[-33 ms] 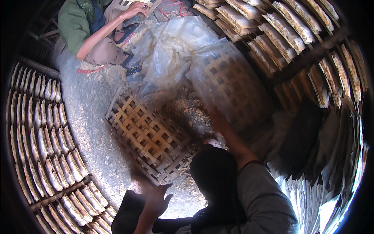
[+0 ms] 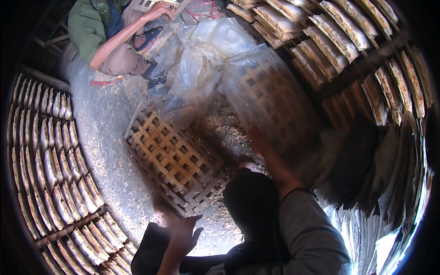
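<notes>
My left hand (image 2: 184, 233) hangs over my lap, just below the near corner of a woven bamboo tray (image 2: 172, 153). Its thumb and fingers are apart, and nothing is in them. The tray lies slanted on the floor, with a dark lattice layer showing along its lower edge. My right hand (image 2: 259, 143) reaches forward to the near left edge of a second woven lattice tray (image 2: 279, 103). Shadow and blur hide the right fingers, so their grip is unclear. Crumpled clear plastic sheeting (image 2: 201, 59) spreads over the far part of that second tray.
Across from me, a person in a green shirt (image 2: 89, 34) sits with a hand (image 2: 160, 10) on a light lattice piece. Racks of flat boards (image 2: 59, 160) stand at left and upper right (image 2: 334, 34). Pale crumbs (image 2: 114, 174) litter the floor. Grey sheets (image 2: 389, 169) hang at right.
</notes>
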